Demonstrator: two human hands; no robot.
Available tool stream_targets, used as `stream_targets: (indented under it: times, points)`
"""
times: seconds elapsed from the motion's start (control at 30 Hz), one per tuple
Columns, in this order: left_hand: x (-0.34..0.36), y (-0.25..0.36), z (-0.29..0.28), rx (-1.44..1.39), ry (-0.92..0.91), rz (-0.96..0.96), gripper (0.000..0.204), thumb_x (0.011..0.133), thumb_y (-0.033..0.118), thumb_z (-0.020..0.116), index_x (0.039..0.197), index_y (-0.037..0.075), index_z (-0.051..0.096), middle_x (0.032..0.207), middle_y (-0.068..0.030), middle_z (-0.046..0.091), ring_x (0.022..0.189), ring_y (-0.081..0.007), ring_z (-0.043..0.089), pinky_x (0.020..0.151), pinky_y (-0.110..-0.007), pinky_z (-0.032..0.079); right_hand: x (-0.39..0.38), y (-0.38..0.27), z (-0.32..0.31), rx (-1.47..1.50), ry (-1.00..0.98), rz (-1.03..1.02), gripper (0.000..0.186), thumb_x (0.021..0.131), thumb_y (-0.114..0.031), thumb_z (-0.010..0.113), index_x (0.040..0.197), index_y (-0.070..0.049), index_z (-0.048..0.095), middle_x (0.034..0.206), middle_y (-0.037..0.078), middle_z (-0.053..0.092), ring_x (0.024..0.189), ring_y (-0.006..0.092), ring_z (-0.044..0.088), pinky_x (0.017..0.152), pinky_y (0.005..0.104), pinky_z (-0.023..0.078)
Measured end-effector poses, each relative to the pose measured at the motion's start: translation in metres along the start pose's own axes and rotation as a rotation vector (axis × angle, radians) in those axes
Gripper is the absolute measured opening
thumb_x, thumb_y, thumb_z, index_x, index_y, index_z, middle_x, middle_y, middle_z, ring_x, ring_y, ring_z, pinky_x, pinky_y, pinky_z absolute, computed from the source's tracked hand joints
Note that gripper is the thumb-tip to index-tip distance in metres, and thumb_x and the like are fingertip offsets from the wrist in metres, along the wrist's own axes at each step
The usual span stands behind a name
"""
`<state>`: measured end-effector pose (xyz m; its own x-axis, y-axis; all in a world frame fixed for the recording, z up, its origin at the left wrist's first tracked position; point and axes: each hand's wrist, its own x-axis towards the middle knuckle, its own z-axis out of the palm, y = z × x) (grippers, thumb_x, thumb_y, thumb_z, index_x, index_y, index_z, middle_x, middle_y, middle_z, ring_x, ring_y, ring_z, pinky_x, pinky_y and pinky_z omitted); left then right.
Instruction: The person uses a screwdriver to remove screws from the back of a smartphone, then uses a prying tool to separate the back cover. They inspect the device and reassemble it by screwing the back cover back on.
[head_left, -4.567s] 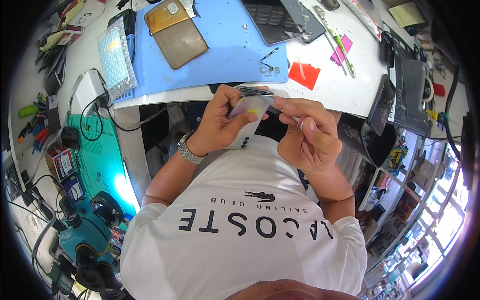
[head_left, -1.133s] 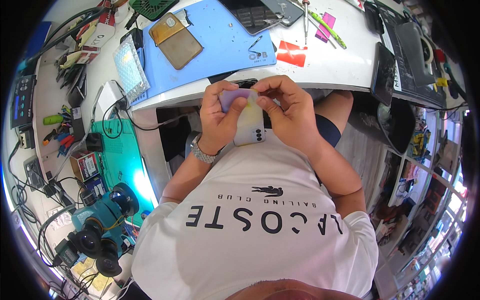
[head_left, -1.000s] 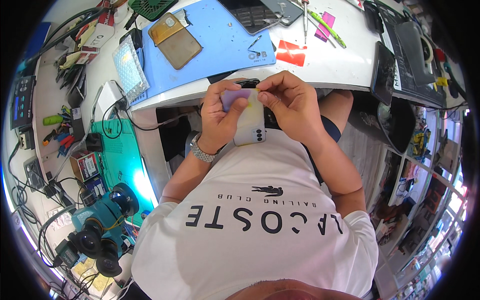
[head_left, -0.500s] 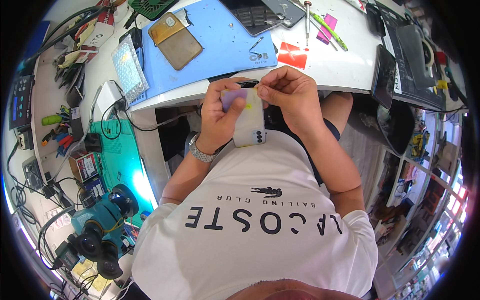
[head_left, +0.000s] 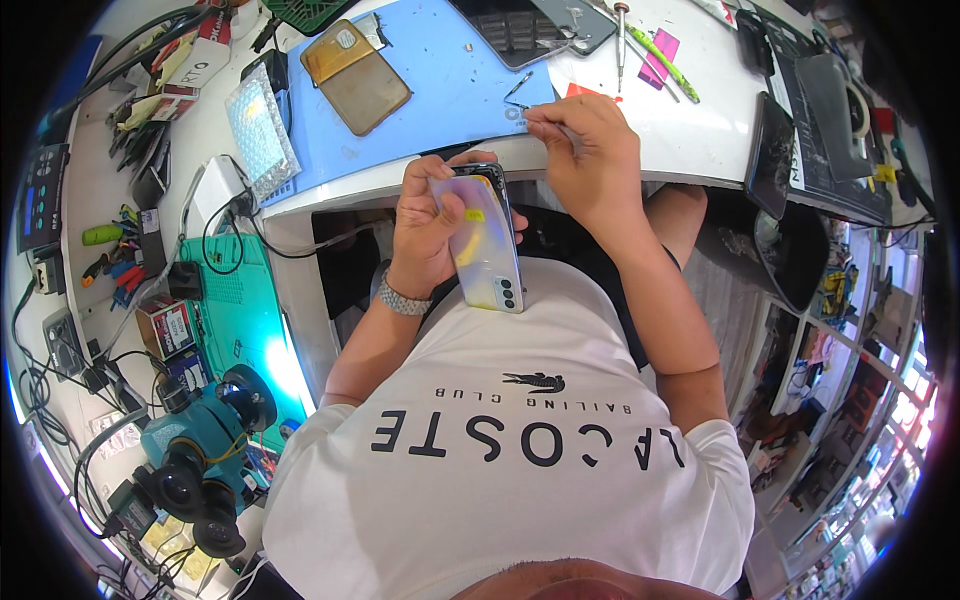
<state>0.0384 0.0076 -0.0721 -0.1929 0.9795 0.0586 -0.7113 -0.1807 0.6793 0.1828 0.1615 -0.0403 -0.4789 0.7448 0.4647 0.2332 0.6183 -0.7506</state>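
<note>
From the head camera, your left hand (head_left: 428,222) grips a phone (head_left: 488,255) upright just off the tabletop's (head_left: 690,145) front edge, its lower end by your white shirt (head_left: 500,520). The back gleams pearly white with violet and yellow tints, marked by a small yellow label (head_left: 475,215) and three dark camera lenses (head_left: 507,293) in its lower corner; dark inner parts show along the top edge. Your right hand (head_left: 590,155) is raised apart from the phone, fingertips drawn together; anything between them is too small to tell. Across the white tabletop, a brown phone case (head_left: 372,95) lies on a blue mat (head_left: 430,70), near a screwdriver (head_left: 621,50). A teal microscope (head_left: 195,445) stands at left; crowded shelves (head_left: 850,350) line the right.
</note>
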Motion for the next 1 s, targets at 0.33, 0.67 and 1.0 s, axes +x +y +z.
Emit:
stream_targets:
  times: [0.33,0.67,1.0]
  points:
    - [-0.003,0.010,0.010,0.182,-0.026,0.079,0.030,0.101,0.020,0.065,0.124,0.018,0.046,0.146,-0.0276,0.042,0.097,-0.0487,0.072,0.076,-0.059,0.066,0.010,0.015,0.016,-0.197,-0.077,-0.155,0.028,0.072,0.009,0.070,0.094,-0.008,0.078,0.086,0.004,0.064,0.091,0.0292,0.054,0.082,0.0393,0.045]
    - [-0.003,0.014,0.011,0.245,-0.043,0.150,0.031,0.101,0.021,0.066,0.124,0.019,0.046,0.145,-0.0310,0.042,0.092,-0.0481,0.073,0.074,-0.058,0.066,0.009,-0.008,-0.004,-0.015,0.065,-0.091,0.022,0.084,0.007,0.069,0.099,-0.008,0.076,0.088,0.008,0.067,0.090,0.0295,0.058,0.078,0.0366,0.050]
    - [-0.003,0.008,0.000,0.111,0.006,0.100,0.031,0.102,0.021,0.063,0.125,0.021,0.042,0.149,-0.0281,0.039,0.093,-0.0459,0.073,0.075,-0.055,0.067,-0.003,-0.029,-0.012,0.168,-0.020,0.053,0.018,0.089,0.005,0.069,0.101,-0.007,0.075,0.086,0.009,0.068,0.073,0.0231,0.065,0.063,0.0323,0.051]
